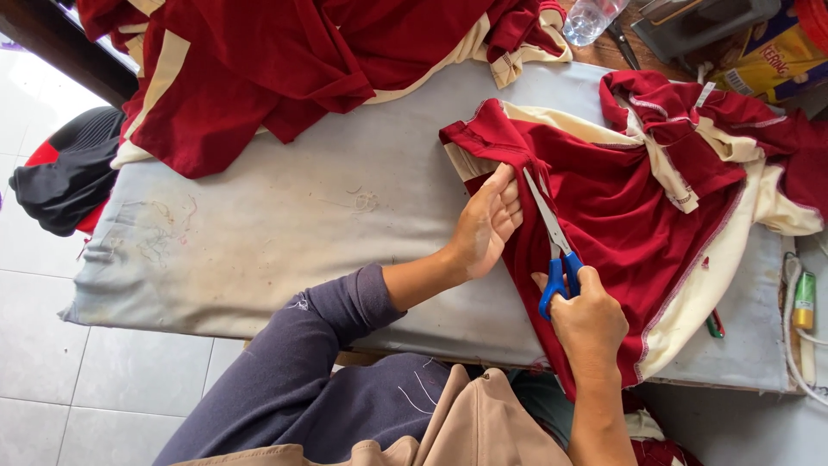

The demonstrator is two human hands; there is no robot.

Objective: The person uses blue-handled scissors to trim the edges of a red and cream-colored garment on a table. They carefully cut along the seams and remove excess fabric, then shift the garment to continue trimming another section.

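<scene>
- The dark red knit garment with cream panels and piping (630, 216) lies crumpled on the right half of the padded grey table (285, 224), its hem spilling over the near edge toward the person's lap
- It looks soft, light and limp, so it would likely fold and drag instead of sliding as one piece; flat pressure or a pinch close to a seam seems the surest hold
- The left hand (487, 224) rests flat on a folded red edge, fingers (509, 194) held together and extended, pinning the cloth just beside the blades
- The right hand (588, 321) is closed through the blue loops of the steel-bladed, blue-handled scissors (552, 246); the blades appear only narrowly parted, tips pointing up toward the fold
- A second heap of red and cream garments (285, 60) covers the far left of the table, well apart from the hands
- Between the two heaps the table surface shows stains and stray threads, giving room to spread fabric leftward
- At the right edge sit a white cable (789, 336) and a small green and yellow cylinder (804, 299); a clear plastic bottle (591, 17) stands beyond the far edge
</scene>
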